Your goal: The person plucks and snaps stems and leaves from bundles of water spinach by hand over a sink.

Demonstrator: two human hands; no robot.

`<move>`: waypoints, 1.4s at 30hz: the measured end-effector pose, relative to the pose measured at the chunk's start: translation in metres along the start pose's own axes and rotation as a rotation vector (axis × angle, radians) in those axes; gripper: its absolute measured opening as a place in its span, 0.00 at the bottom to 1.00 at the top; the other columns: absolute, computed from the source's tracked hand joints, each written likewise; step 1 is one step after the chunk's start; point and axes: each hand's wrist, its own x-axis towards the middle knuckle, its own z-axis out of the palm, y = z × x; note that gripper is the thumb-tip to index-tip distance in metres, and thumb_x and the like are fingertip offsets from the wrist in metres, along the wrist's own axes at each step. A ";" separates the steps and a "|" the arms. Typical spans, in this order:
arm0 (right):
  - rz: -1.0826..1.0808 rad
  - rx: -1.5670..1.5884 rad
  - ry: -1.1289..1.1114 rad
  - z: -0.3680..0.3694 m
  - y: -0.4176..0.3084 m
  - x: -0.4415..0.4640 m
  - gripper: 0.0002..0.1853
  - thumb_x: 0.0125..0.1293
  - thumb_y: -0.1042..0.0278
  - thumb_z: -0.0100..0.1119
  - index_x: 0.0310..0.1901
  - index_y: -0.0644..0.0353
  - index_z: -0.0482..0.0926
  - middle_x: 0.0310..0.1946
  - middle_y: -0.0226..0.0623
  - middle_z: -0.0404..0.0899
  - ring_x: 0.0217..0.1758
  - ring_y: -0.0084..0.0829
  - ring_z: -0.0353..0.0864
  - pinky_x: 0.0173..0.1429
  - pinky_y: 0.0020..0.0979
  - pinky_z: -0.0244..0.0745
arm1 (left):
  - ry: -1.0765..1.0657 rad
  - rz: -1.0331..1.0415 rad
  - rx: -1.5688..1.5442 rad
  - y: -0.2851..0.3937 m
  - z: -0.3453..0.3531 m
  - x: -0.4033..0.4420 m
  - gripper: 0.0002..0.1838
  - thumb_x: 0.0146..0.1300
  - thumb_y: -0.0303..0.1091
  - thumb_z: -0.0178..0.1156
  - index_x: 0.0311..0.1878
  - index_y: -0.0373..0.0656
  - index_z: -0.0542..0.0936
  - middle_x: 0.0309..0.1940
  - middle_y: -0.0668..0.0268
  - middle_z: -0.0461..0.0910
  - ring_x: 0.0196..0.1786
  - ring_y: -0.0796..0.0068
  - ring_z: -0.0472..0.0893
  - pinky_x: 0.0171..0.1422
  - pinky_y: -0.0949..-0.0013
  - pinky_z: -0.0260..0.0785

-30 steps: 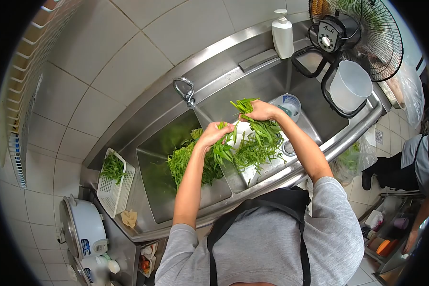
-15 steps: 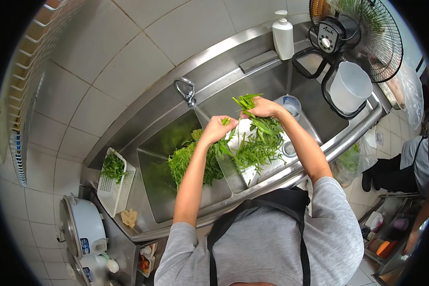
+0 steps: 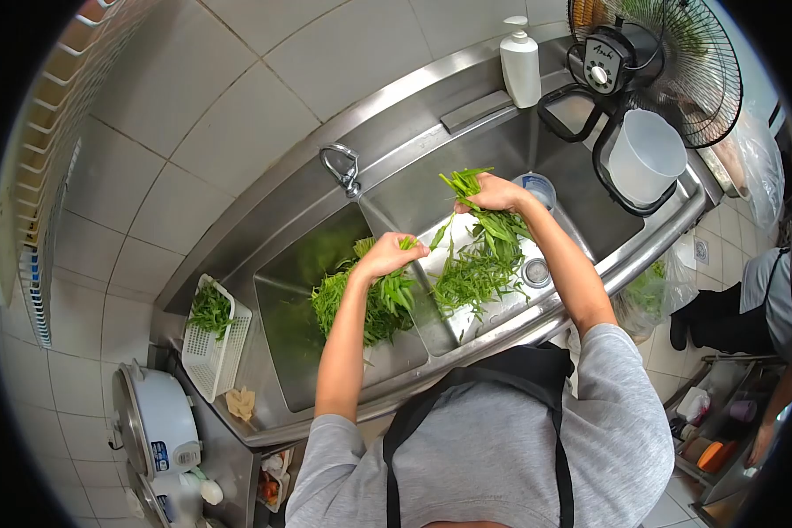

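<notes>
My right hand (image 3: 495, 194) is wrapped round a bunch of long-stemmed leafy greens (image 3: 499, 231), held over the right-hand basin. The cut stem ends stick out above the fingers, and narrow leaves hang below. Pinched closed, my left hand (image 3: 391, 256) is above the divider between the basins. Green stems show at its fingertips, with leaves hanging beneath. Under my left forearm, a heap of greens (image 3: 330, 304) fills part of the left basin (image 3: 283, 352). More loose leaves (image 3: 466, 286) are below my right hand.
A faucet (image 3: 350, 180) stands behind the basins. White basket (image 3: 209, 352) with greens is at the left. A soap bottle (image 3: 521, 70), fan (image 3: 651, 70) and plastic container (image 3: 647, 157) are at the back right. A clear tub (image 3: 537, 188) sits in the sink. Another person (image 3: 748, 299) is at right.
My left hand has moved left and slightly toward me, away from my right hand, with greens in its fingers. My right hand has shifted a little to the right with its bunch.
</notes>
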 end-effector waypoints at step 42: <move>0.004 -0.256 -0.080 0.018 -0.009 -0.004 0.15 0.46 0.67 0.65 0.38 0.59 0.78 0.32 0.29 0.81 0.34 0.23 0.76 0.43 0.26 0.70 | 0.044 0.085 0.033 -0.040 0.010 0.015 0.14 0.51 0.40 0.63 0.35 0.39 0.81 0.21 0.73 0.76 0.25 0.83 0.71 0.33 0.75 0.64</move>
